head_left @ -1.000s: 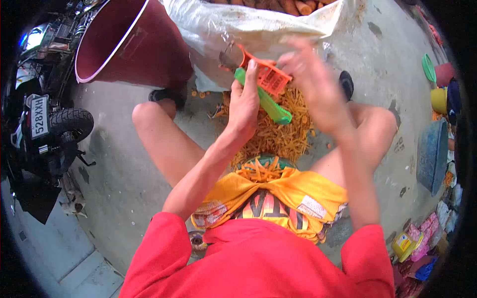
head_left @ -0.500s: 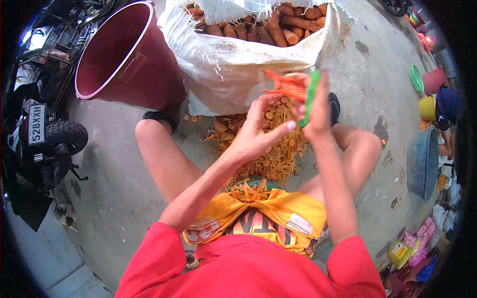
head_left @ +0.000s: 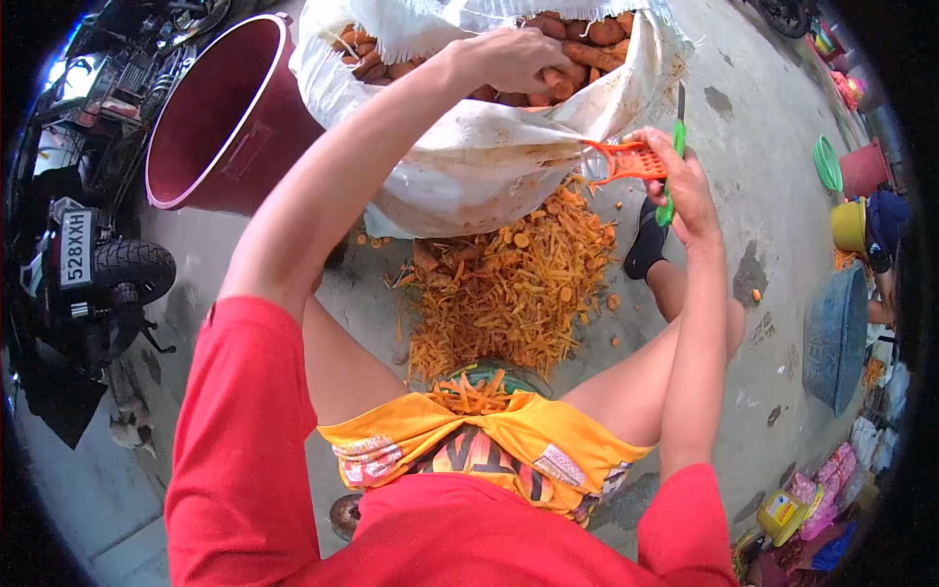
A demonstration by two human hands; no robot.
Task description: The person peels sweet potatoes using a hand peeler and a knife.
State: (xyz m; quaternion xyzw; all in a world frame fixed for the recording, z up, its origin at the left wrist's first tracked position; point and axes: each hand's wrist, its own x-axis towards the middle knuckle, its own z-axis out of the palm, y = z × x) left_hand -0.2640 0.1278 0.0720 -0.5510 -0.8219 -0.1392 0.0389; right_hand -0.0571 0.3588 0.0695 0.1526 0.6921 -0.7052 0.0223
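Note:
My left hand (head_left: 518, 61) reaches into the open top of the white woven sack (head_left: 469, 176). Its fingers are curled round a carrot (head_left: 561, 86) among several others. In my right hand (head_left: 690, 191) are an orange peeler (head_left: 629, 161) and a green-handled knife (head_left: 677, 142), the blade pointing up. The peeler's forked end meets the sack's edge, which is drawn out toward it. Below the sack, a heap of carrot peelings and cut ends (head_left: 499, 293) lies on the floor between my legs.
A large maroon bin (head_left: 284, 147) leans left of the sack. A motorcycle (head_left: 127, 274) stands at far left. To the right are a dark blue-grey tub (head_left: 836, 338), a yellow bucket (head_left: 849, 227) and another person's arm (head_left: 880, 289). More peelings (head_left: 469, 393) lie at my lap.
My left hand has moved from above the peelings up into the sack. My right hand, with peeler and knife, has shifted right, and the sack's edge is now pulled toward it.

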